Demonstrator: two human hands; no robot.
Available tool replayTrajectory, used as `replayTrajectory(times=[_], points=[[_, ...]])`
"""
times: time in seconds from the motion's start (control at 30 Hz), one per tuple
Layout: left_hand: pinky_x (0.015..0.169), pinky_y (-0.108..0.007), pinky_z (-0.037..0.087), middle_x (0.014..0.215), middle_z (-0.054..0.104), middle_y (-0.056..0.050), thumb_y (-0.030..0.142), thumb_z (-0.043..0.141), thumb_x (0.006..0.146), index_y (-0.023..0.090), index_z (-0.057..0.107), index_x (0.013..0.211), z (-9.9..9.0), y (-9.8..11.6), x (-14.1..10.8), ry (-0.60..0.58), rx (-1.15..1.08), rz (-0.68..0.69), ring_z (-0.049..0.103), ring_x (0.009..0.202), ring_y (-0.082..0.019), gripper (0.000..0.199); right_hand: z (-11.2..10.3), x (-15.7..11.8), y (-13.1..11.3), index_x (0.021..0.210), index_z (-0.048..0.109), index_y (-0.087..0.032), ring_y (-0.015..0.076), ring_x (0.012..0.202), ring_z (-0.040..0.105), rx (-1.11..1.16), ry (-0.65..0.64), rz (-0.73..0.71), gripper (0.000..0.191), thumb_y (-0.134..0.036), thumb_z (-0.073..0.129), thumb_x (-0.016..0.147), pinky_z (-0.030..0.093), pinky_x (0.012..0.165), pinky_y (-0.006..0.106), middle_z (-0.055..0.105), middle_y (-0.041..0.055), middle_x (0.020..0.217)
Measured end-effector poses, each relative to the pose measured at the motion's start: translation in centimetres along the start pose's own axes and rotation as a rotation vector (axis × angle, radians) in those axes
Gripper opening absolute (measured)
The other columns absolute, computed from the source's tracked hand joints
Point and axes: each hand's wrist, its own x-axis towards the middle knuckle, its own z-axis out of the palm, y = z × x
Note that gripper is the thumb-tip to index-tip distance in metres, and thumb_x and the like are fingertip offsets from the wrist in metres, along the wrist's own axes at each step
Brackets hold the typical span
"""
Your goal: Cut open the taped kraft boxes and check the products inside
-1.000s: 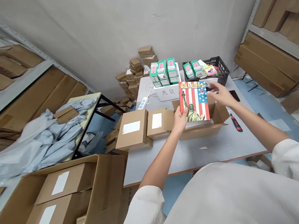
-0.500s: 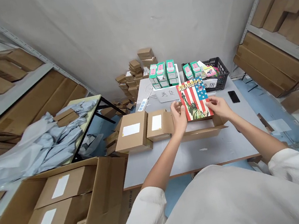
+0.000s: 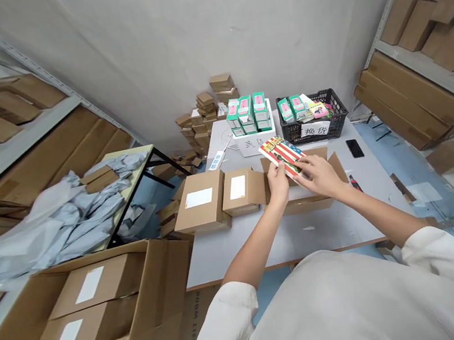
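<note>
A book (image 3: 280, 152) with a flag-striped cover, the Statue of Liberty and Chinese lettering is tilted in both of my hands. My left hand (image 3: 278, 183) grips its lower left edge, thumb on top. My right hand (image 3: 319, 174) is closed around the lower right side, its fingers over part of the cover. Directly below stands an open cardboard box (image 3: 309, 205), flaps up, its inside mostly hidden by my hands. Two closed cartons with blank white labels, a larger one (image 3: 190, 209) and a smaller one (image 3: 230, 201), sit left of it.
Behind are a white bin (image 3: 244, 144) of green-and-pink boxes and a black crate (image 3: 336, 115) with a paper sign. A phone (image 3: 355, 148) and a red-and-black tool (image 3: 355, 183) lie at right. A big carton (image 3: 164, 286) of boxes stands lower left; shelves flank both sides.
The book has turned and tipped from facing me upright to a slanted angle, shifting slightly left. My right hand has moved left and over the cover, revealing the tool at right.
</note>
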Motion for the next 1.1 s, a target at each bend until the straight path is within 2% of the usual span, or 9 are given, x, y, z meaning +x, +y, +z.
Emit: replayTrajectory(times=[0.13,0.27,0.37,0.43,0.53,0.63,0.77,0.9,1.1], points=[[0.093,-0.04,0.063,0.116,0.081,-0.007,0.068,0.084,0.086,0.023,0.069,0.112,-1.4,0.3,0.7,-0.05,-0.015,0.062,0.078,0.103,-0.026,0.054,-0.4,0.9,2.8,0.14,0.075,-0.024,0.037,0.133,0.065,0.322,0.051,0.307,0.049,-0.056,0.064,0.104,0.052,0.115,0.056,0.074,0.0138,0.142],[0.095,-0.041,0.063,0.122,0.081,-0.007,0.071,0.083,0.086,0.025,0.07,0.118,-2.1,1.0,1.2,-0.07,0.002,0.097,0.078,0.109,-0.028,0.057,-0.6,1.0,4.4,0.122,0.079,-0.023,0.0358,0.11,0.077,0.84,-0.157,0.57,0.058,-0.069,0.081,0.087,0.063,0.099,0.053,0.084,0.0118,0.119],[0.098,-0.043,0.063,0.125,0.08,-0.009,0.07,0.078,0.091,0.025,0.07,0.121,-2.6,1.4,1.7,-0.084,0.047,0.06,0.077,0.114,-0.03,0.055,-0.9,0.7,4.2,0.111,0.075,-0.024,0.0334,0.098,0.08,1.026,-0.175,0.653,0.057,-0.065,0.092,0.076,0.066,0.087,0.049,0.085,0.01,0.104],[0.103,-0.044,0.062,0.131,0.077,-0.01,0.065,0.076,0.094,0.026,0.069,0.127,-2.8,1.7,2.0,-0.037,0.111,0.056,0.074,0.122,-0.031,0.051,-1.1,0.8,3.8,0.108,0.072,-0.024,0.0311,0.096,0.08,1.012,-0.106,0.617,0.054,-0.061,0.092,0.076,0.066,0.084,0.045,0.085,0.0091,0.102],[0.113,-0.042,0.056,0.144,0.07,-0.013,0.052,0.079,0.095,0.027,0.065,0.138,-2.5,2.2,1.7,0.087,0.248,0.115,0.067,0.135,-0.029,0.052,-1.5,1.2,3.0,0.105,0.071,-0.023,0.0263,0.093,0.077,0.797,0.03,0.465,0.041,-0.055,0.085,0.084,0.063,0.082,0.039,0.083,0.0072,0.103],[0.112,-0.044,0.057,0.146,0.068,-0.015,0.049,0.081,0.095,0.026,0.063,0.142,-1.2,2.6,0.7,-0.018,0.248,0.08,0.068,0.135,-0.029,0.055,-1.5,1.5,2.1,0.105,0.072,-0.024,0.0224,0.083,0.072,0.469,0.112,0.328,0.023,-0.045,0.072,0.096,0.058,0.079,0.035,0.08,0.004,0.095],[0.105,-0.047,0.061,0.136,0.075,-0.013,0.055,0.082,0.093,0.025,0.067,0.134,1.0,2.7,-0.7,-0.172,0.099,-0.06,0.074,0.125,-0.03,0.053,-0.7,1.1,0.7,0.114,0.074,-0.024,0.0251,0.086,0.068,0.141,0.073,0.072,0.019,-0.028,0.058,0.105,0.055,0.08,0.035,0.077,0.0071,0.095],[0.102,-0.044,0.064,0.118,0.08,-0.01,0.057,0.088,0.087,0.022,0.067,0.115,1.3,2.3,-1.0,-0.125,0.044,-0.039,0.076,0.119,-0.027,0.049,0.5,0.5,-0.2,0.129,0.074,-0.023,0.0292,0.098,0.066,-0.081,0.016,-0.087,0.027,-0.025,0.054,0.11,0.054,0.086,0.039,0.075,0.0131,0.106],[0.089,-0.035,0.066,0.113,0.08,-0.007,0.056,0.086,0.086,0.024,0.065,0.114,-0.4,1.7,-0.2,-0.051,0.031,-0.045,0.079,0.103,-0.023,0.048,1.2,0.0,-0.2,0.14,0.074,-0.027,0.032,0.114,0.067,-0.005,-0.037,-0.115,0.035,-0.039,0.062,0.109,0.056,0.1,0.047,0.074,0.0139,0.123]])
